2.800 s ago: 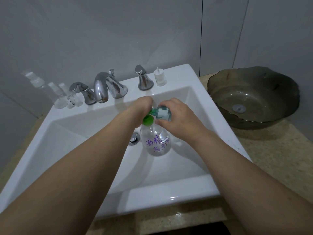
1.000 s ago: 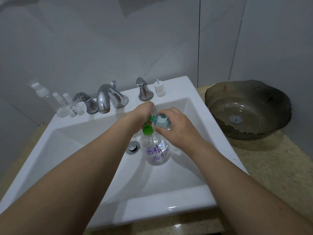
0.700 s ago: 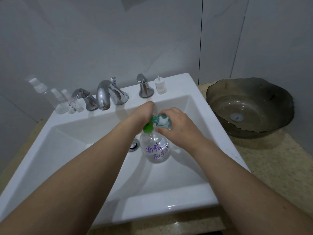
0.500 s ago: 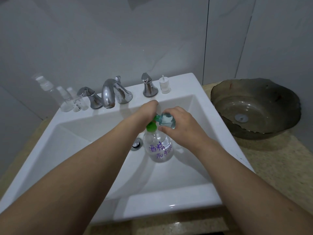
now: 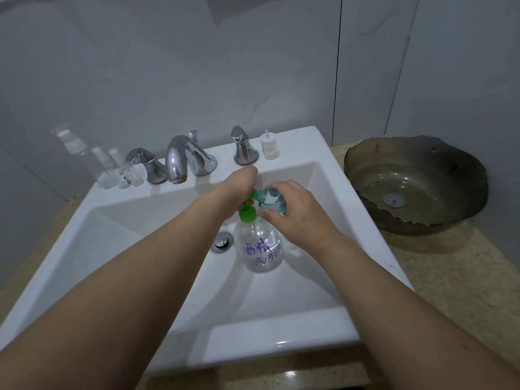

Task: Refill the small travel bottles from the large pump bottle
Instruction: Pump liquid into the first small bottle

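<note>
The white sink (image 5: 315, 153) fills most of your view, and everything else sits around it. Just off its right side, a dark glass basin (image 5: 461, 175) rests on the speckled countertop (image 5: 450, 277). Over the sink bowl, both your forearms reach in toward the middle. Standing upright in the bowl, just right of the drain plug (image 5: 222, 241), is the large pump bottle (image 5: 260, 249), clear, with purple handwriting on its side and a green pump head. Your left hand (image 5: 239, 184) is down on that pump head, fingers bent over it; how tightly it grips you cannot tell from here. Your right hand (image 5: 292, 209) curls around a small travel bottle (image 5: 271, 199) with bluish liquid inside, tilted so its mouth sits at the green nozzle. On the sink's back ledge stands the chrome faucet (image 5: 183, 161) between its two handles; left of it is a cluster of clear small bottles (image 5: 112, 167), and right of it a white cap (image 5: 269, 146).
</note>
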A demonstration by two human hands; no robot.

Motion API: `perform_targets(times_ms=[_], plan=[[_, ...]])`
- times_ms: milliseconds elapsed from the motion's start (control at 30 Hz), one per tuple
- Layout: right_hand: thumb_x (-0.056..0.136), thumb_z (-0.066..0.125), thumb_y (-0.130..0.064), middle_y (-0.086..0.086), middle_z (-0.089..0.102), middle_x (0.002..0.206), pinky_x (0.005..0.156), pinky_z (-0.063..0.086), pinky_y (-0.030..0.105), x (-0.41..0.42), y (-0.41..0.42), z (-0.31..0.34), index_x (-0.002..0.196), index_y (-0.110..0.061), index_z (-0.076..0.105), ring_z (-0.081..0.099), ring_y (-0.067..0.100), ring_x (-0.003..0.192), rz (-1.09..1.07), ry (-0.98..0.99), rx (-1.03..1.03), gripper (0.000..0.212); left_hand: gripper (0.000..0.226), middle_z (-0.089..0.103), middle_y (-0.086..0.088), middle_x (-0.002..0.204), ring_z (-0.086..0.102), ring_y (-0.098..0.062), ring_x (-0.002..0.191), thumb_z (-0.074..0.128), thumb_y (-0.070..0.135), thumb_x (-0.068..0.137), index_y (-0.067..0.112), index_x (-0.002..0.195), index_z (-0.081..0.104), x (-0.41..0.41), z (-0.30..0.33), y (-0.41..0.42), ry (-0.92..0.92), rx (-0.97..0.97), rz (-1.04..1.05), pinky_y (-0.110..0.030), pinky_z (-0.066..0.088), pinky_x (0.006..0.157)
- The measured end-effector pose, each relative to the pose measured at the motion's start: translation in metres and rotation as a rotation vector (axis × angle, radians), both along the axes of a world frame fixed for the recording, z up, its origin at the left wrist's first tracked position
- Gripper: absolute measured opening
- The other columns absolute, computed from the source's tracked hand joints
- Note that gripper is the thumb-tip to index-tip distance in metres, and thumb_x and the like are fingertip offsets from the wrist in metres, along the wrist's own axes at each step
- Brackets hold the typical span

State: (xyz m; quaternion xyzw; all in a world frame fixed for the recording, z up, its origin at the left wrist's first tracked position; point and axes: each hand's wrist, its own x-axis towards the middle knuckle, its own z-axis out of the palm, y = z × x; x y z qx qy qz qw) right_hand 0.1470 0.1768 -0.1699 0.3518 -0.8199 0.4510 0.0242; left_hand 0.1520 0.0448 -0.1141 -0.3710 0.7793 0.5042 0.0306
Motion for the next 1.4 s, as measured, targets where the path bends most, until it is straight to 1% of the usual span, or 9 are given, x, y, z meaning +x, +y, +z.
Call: perform_targets(times_ms=[200, 300, 500, 600, 700, 867, 1000, 1233, 1400], plan=[[0.082, 0.072, -0.030, -0.005, 0.048, 0.103, 0.084, 0.040, 0.024, 0.000, 0.003, -0.001, 0.117, -0.016, 0.057, 0.045, 0.009, 0.090, 0.004, -0.022, 0.064, 0.041, 0.031, 0.054, -0.014, 0.089, 0.049, -0.024, 0.078, 0.034, 0.037, 0.095, 0.012, 0.089, 0.052, -0.001, -0.012, 0.004, 0.000, -0.027, -0.012, -0.034, 0.036, 0.072], [0.082, 0.072, -0.031, -0.004, 0.049, 0.105, 0.086, 0.041, 0.026, 0.000, 0.003, -0.001, 0.117, -0.017, 0.057, 0.047, 0.011, 0.092, 0.009, -0.032, 0.074, 0.040, 0.030, 0.053, -0.013, 0.089, 0.048, -0.024, 0.078, 0.034, 0.037, 0.095, 0.013, 0.091, 0.051, 0.001, -0.015, 0.003, 0.008, 0.008, -0.002, -0.033, 0.036, 0.071], [0.083, 0.071, -0.032, -0.007, 0.049, 0.106, 0.081, 0.036, 0.019, 0.001, 0.002, -0.002, 0.120, -0.018, 0.056, 0.044, 0.005, 0.091, 0.003, -0.021, 0.067, 0.042, 0.028, 0.053, -0.012, 0.090, 0.046, -0.023, 0.078, 0.033, 0.034, 0.096, 0.013, 0.092, 0.050, -0.001, -0.015, -0.001, 0.028, 0.030, -0.007, -0.032, 0.035, 0.069], [0.084, 0.070, -0.032, -0.009, 0.046, 0.105, 0.081, 0.035, 0.018, 0.001, 0.002, 0.000, 0.121, -0.019, 0.056, 0.043, 0.004, 0.091, -0.007, -0.021, 0.054, 0.042, 0.032, 0.053, -0.009, 0.082, 0.047, -0.021, 0.069, 0.032, 0.033, 0.100, 0.009, 0.093, 0.052, -0.003, -0.010, -0.006, 0.031, 0.036, -0.013, -0.029, 0.035, 0.062], [0.084, 0.070, -0.033, -0.010, 0.046, 0.105, 0.081, 0.037, 0.019, 0.001, 0.002, 0.002, 0.122, -0.019, 0.056, 0.045, 0.005, 0.091, -0.015, -0.018, 0.052, 0.042, 0.037, 0.052, -0.006, 0.077, 0.045, -0.018, 0.066, 0.030, 0.035, 0.101, 0.007, 0.094, 0.053, -0.003, -0.005, -0.008, 0.032, 0.036, -0.035, -0.029, 0.034, 0.062], [0.083, 0.071, -0.033, -0.011, 0.046, 0.103, 0.081, 0.040, 0.020, 0.001, 0.001, 0.002, 0.120, -0.020, 0.056, 0.046, 0.005, 0.090, -0.020, -0.011, 0.046, 0.041, 0.033, 0.053, -0.009, 0.086, 0.045, -0.020, 0.068, 0.030, 0.033, 0.100, 0.008, 0.095, 0.050, -0.003, -0.005, -0.006, 0.020, 0.022, -0.042, -0.029, 0.033, 0.061], [0.083, 0.071, -0.032, -0.011, 0.046, 0.103, 0.082, 0.038, 0.020, 0.001, 0.002, 0.002, 0.120, -0.020, 0.056, 0.045, 0.005, 0.091, -0.018, -0.011, 0.047, 0.042, 0.034, 0.055, -0.012, 0.092, 0.050, -0.025, 0.079, 0.031, 0.037, 0.097, 0.010, 0.092, 0.051, -0.004, -0.009, -0.006, 0.003, -0.035, -0.056, -0.031, 0.034, 0.063], [0.082, 0.072, -0.031, -0.008, 0.047, 0.102, 0.082, 0.039, 0.022, 0.001, 0.003, 0.003, 0.118, -0.020, 0.058, 0.045, 0.007, 0.089, -0.008, -0.020, 0.083, 0.040, 0.037, 0.059, -0.013, 0.090, 0.051, -0.026, 0.079, 0.033, 0.041, 0.095, 0.013, 0.082, 0.054, -0.005, -0.018, -0.004, -0.004, -0.068, -0.054, -0.034, 0.038, 0.073], [0.083, 0.072, -0.032, -0.010, 0.045, 0.104, 0.079, 0.033, 0.018, 0.001, 0.003, 0.002, 0.121, -0.021, 0.056, 0.043, 0.005, 0.090, -0.014, -0.028, 0.110, 0.043, 0.035, 0.057, -0.012, 0.089, 0.050, -0.024, 0.078, 0.034, 0.041, 0.094, 0.013, 0.088, 0.054, -0.004, -0.019, -0.002, -0.004, -0.024, -0.049, -0.035, 0.038, 0.073]])
